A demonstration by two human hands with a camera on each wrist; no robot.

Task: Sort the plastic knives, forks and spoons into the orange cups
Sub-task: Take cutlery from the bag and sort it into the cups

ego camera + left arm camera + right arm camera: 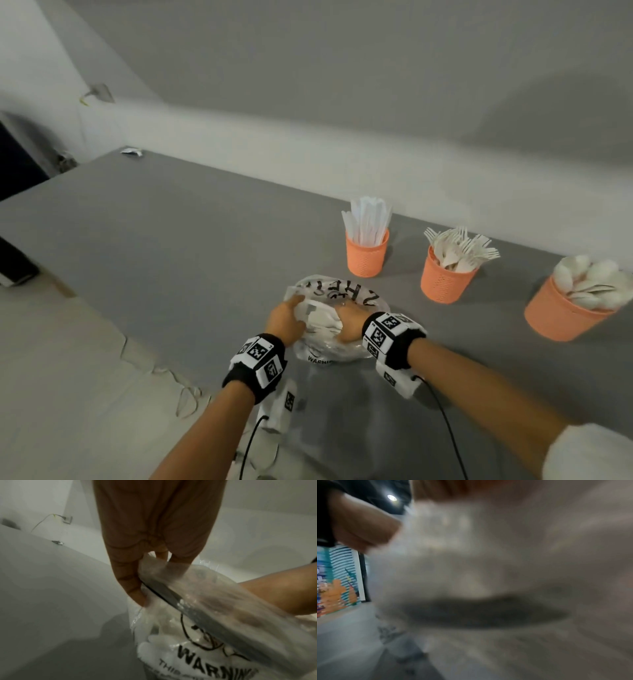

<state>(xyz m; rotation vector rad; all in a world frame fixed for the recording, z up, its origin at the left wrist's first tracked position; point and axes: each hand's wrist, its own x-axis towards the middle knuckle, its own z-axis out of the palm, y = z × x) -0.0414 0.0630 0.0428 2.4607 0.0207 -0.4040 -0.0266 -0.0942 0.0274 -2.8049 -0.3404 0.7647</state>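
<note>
A clear plastic bag [342, 298] with black print lies on the grey table [171, 240], with white plastic cutlery [154, 642] inside. My left hand [286, 320] pinches the bag's open edge [144, 566] between thumb and fingers. My right hand [346, 323] reaches into the bag, and its fingers curl around white cutlery [323, 325]; through the plastic the grip is blurred. Behind the bag stand three orange cups: one with knives [367, 255], one with forks [445, 282] and one with spoons [565, 317]. The right wrist view is filled by blurred bag plastic [505, 574].
The table's left edge [102, 329] runs diagonally beside my left arm, with pale floor [51, 394] below it. A small wrapper [132, 151] lies at the far corner. A white wall [342, 154] backs the table. Cables trail from both wristbands.
</note>
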